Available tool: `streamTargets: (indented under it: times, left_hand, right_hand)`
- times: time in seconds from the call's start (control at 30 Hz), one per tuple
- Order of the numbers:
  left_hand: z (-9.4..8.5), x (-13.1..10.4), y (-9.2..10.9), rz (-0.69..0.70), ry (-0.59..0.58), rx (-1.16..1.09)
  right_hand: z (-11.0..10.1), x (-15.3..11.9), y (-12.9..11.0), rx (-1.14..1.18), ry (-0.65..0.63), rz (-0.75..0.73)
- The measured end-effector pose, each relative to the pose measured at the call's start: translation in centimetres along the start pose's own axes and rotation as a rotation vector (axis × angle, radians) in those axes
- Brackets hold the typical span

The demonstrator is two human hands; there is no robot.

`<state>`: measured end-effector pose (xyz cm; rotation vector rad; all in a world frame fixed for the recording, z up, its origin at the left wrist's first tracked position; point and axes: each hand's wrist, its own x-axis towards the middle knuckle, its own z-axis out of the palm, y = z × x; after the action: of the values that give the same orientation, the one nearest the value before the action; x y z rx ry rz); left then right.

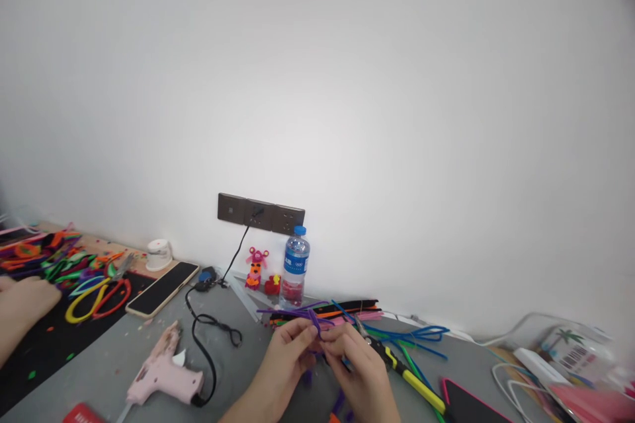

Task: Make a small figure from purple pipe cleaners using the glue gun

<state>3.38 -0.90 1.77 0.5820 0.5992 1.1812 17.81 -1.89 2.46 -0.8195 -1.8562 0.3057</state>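
Note:
Close together at the lower middle of the head view, my left hand [294,347] and my right hand [354,360] pinch a purple pipe cleaner [314,318]. Its fuzzy upper end sticks up between the fingertips. Fingers cover the middle of it, and purple bits show below the hands. Right behind lies a pile of coloured pipe cleaners [364,306], mostly black, orange, pink and purple, with blue ones [429,332] to the right. Beside my right hand rest pliers with yellow-and-black handles [414,386].
Left of my hands lie a pink glue gun [166,373], a phone [163,289] and scissors [102,294]. A water bottle [295,268] and a small pink-orange figure [254,271] stand by the wall. Another person's hand [27,304] is at far left. A dark pink-edged device [471,403] lies right.

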Motion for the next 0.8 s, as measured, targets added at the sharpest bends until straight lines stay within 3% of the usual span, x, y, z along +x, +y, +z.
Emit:
streamTargets:
  times: [0.17,0.33,0.57,0.8]
  left_hand:
    - [-0.2,-0.1,0.0,0.023,-0.035,0.011]
    - [-0.3,0.0,0.3,0.019,0.044,0.082]
    - [-0.6,0.0,0.6,-0.001,0.061,0.23]
    - [-0.8,0.1,0.7,0.033,-0.01,0.369]
  right_hand:
    - [-0.3,-0.1,-0.2,-0.033,-0.067,0.004]
    - [-1.0,0.4,-0.4,0.05,-0.096,0.06]
    - [-1.2,0.5,-0.3,-0.075,-0.176,0.004]
    - [-1.1,0.5,0.5,-0.025,-0.115,0.148]
